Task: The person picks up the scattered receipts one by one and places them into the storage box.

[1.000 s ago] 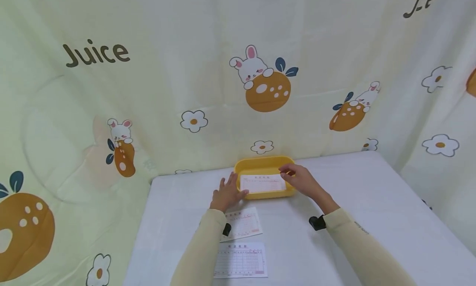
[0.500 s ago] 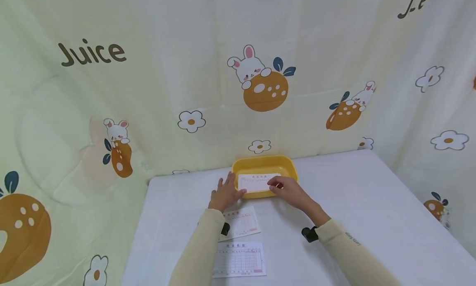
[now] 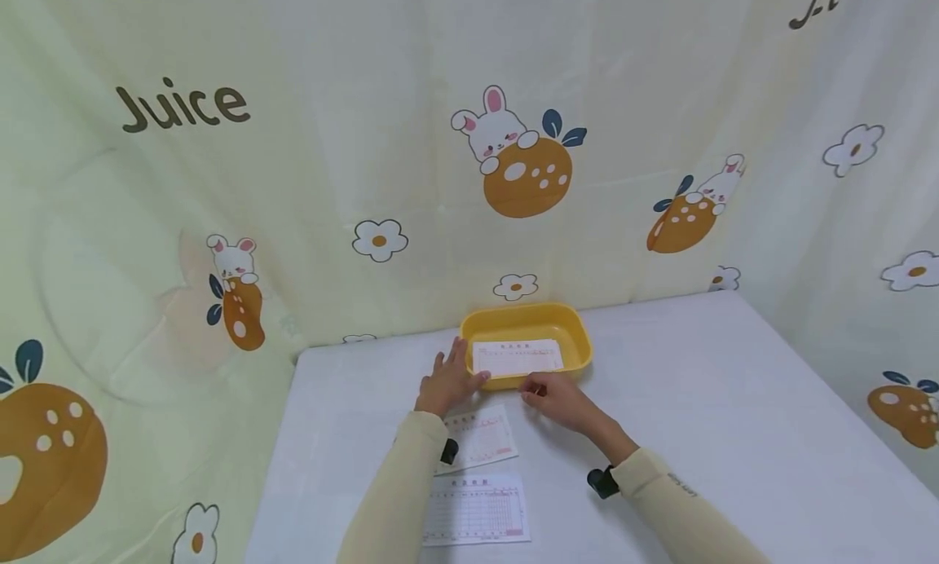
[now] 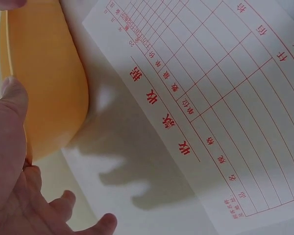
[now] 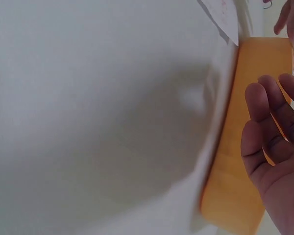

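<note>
A yellow plastic tray (image 3: 579, 336) holds a printed receipt slip (image 3: 517, 358) lying against its front side. My left hand (image 3: 443, 381) rests at the tray's left front corner; in the left wrist view the thumb (image 4: 14, 98) lies on the rim and the other fingers spread out. Just in front of the tray's front wall is my right hand (image 3: 561, 401), fingers loosely bent with nothing between them. The right wrist view has those fingers (image 5: 257, 105) beside the tray's outer wall (image 5: 230, 161); contact there is unclear.
Two more printed slips lie on the white-covered table: a red-printed one (image 3: 484, 440) slightly askew near the left wrist, and a dark-printed one (image 3: 487, 507) closer to me. Behind the tray hangs a cream curtain (image 3: 440, 140) with rabbit and fruit prints.
My right hand has come from the tray's right side over the slip, leftward and toward me, to the front of the tray. The left hand stays at the corner.
</note>
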Demonstrator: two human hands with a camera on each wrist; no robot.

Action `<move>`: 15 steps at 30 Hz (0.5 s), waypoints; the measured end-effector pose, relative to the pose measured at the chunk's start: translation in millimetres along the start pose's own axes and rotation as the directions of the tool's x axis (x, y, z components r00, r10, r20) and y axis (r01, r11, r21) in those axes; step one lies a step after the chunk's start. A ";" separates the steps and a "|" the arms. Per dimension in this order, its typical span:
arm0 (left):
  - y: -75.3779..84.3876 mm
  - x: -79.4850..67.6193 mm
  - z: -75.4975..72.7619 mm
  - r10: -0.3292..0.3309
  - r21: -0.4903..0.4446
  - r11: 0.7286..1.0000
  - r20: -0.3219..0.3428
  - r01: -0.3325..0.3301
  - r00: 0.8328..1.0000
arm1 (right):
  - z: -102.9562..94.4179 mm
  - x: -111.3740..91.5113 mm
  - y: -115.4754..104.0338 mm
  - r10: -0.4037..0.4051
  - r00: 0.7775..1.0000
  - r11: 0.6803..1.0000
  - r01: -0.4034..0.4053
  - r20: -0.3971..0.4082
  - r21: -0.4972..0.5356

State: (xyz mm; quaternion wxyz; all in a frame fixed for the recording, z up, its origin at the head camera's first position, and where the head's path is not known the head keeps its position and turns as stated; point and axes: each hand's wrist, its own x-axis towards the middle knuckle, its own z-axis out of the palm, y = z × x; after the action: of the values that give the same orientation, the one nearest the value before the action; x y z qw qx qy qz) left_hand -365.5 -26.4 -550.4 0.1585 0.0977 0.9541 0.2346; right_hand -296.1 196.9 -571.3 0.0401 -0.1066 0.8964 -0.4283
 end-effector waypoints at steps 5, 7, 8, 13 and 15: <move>-2.4 1.7 0.5 0.008 0.008 1.000 -0.002 -0.008 1.000 | 11.3 4.1 6.7 0.002 1.000 0.999 -0.002 0.018 0.037; -2.9 2.6 0.9 0.014 0.007 1.000 -0.003 -0.014 1.000 | 15.0 5.8 8.8 0.007 1.000 0.999 -0.008 0.025 0.038; -3.1 3.1 1.3 0.015 0.012 1.000 -0.001 -0.015 1.000 | 17.0 6.8 10.1 0.006 1.000 0.999 -0.007 0.027 0.034; -5.5 7.1 4.6 0.021 0.041 0.999 -0.002 -0.021 1.000 | 26.7 13.0 16.1 -0.004 0.999 1.000 0.003 0.038 0.011; -6.2 7.9 5.2 0.024 0.046 0.999 -0.008 -0.024 1.000 | 29.4 15.6 16.9 -0.006 0.999 1.000 0.005 0.045 0.017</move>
State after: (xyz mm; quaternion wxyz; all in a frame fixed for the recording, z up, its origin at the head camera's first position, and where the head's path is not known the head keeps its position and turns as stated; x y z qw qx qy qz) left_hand -371.8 -27.6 -559.7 0.1493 0.1117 0.9587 0.2149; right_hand -309.2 181.3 -602.7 0.0600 -0.1184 0.8913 -0.4336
